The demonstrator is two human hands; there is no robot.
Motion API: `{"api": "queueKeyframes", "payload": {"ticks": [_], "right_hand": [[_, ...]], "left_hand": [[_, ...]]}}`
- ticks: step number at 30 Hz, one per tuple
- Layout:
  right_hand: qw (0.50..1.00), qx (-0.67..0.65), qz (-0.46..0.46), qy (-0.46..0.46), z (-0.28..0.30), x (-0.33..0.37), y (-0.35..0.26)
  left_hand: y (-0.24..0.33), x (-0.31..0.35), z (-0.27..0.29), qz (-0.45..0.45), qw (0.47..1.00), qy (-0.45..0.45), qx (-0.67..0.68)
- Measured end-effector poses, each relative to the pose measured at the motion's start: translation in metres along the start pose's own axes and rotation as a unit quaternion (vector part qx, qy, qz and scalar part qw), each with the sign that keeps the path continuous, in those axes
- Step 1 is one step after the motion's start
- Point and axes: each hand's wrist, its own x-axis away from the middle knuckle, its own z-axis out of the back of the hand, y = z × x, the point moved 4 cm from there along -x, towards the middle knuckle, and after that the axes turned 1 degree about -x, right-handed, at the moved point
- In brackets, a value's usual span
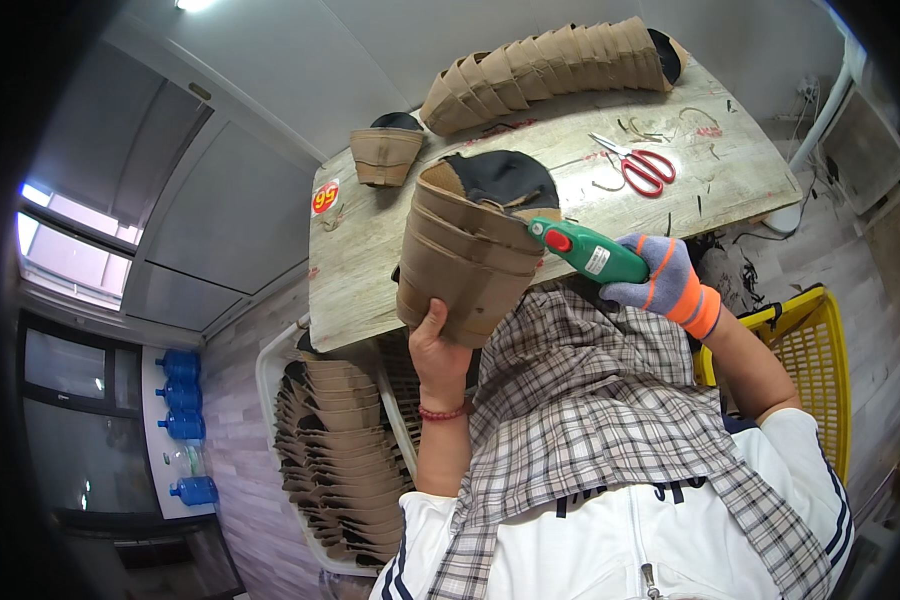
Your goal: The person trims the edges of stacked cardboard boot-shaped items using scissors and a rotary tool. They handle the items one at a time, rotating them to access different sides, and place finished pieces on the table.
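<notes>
Brown cardboard pieces (345,455) stacked in a basket (270,375) at seven o'clock. Centre: left hand (438,352) closed under a brown boot upper (470,260). At three o'clock of it, gloved right hand (660,275) clasping a green tool (585,250), tip touching the upper. Red scissors (638,165) on the table (370,270) at one o'clock.

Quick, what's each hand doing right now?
Left hand: closed, holding the tan ribbed fabric shoe upper from below.
Right hand, in a grey and orange knit glove: closed, holding the green handheld tool.
</notes>
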Motion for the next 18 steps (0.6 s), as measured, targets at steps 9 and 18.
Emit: {"api": "queueKeyframes", "payload": {"ticks": [9,18], "right_hand": [[0.998,0.005,-0.065,-0.005,-0.016,-0.007,0.000],[0.988,-0.037,-0.147,-0.022,-0.022,-0.017,-0.012]], "left_hand": [[-0.007,0.004,0.031,-0.102,0.977,0.026,-0.185],[-0.015,0.015,0.007,-0.202,0.856,-0.024,-0.475]]}}
